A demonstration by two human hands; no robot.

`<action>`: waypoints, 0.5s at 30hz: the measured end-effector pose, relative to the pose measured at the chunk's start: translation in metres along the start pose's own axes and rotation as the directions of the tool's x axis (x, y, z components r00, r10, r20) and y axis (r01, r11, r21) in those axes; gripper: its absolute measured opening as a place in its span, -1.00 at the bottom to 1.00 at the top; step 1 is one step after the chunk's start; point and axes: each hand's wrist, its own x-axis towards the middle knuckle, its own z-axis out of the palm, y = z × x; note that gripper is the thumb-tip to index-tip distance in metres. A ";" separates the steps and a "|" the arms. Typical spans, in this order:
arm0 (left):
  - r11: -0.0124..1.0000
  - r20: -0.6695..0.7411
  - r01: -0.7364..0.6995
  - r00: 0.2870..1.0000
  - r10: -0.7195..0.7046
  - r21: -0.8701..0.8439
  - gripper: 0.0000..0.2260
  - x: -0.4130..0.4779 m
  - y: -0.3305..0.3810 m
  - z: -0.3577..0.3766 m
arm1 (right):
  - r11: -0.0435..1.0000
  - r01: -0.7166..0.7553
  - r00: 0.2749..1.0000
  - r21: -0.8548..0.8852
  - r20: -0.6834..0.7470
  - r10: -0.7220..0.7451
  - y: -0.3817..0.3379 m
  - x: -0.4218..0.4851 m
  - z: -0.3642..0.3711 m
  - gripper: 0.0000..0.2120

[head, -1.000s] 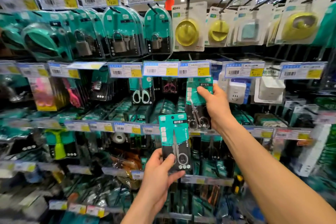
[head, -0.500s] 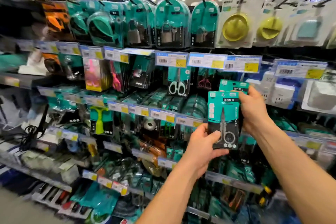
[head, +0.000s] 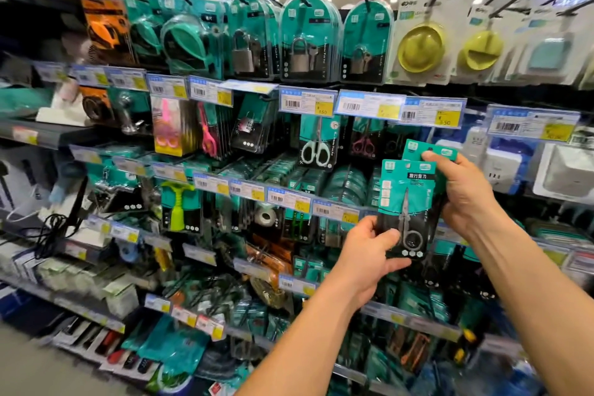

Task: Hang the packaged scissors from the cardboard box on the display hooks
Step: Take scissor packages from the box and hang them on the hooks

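A teal-and-black scissors pack [head: 405, 202] is upright in front of the display, with my left hand [head: 369, 254] pinching its lower left corner. My right hand [head: 463, 193] grips its right edge, and its index finger rests on the top of a second, matching pack [head: 429, 151] just behind. That rear pack sits under a price tag [head: 430, 112]; its hook is hidden. More scissors packs [head: 316, 143] hang to the left. No cardboard box shows in the view.
Rows of hooks carry padlocks [head: 302, 38], pink scissors [head: 205, 132], yellow round items [head: 421, 45] and white plug sockets [head: 501, 167]. Price tags jut out along every row. Lower hooks hold dense packs. The floor [head: 38, 366] shows at the bottom left.
My left hand raised its scissors pack up to the pack under my right hand, and my right hand now grips both. My view has swung left.
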 end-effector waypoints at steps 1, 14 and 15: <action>1.000 0.001 0.000 1.000 0.000 -0.004 -0.86 -0.001 0.000 0.001 | 1.000 -0.001 1.000 0.002 0.009 0.001 -0.001 -0.001 0.000 -0.96; 1.000 -0.007 0.010 1.000 -0.010 -0.029 -0.87 -0.001 0.003 0.002 | 0.998 0.020 1.000 -0.067 0.019 -0.019 -0.008 0.002 -0.001 -0.86; 0.999 -0.002 0.012 1.000 -0.012 -0.030 -0.86 -0.002 0.001 0.002 | 0.997 0.025 1.000 -0.076 0.012 -0.024 -0.006 0.002 -0.003 -0.87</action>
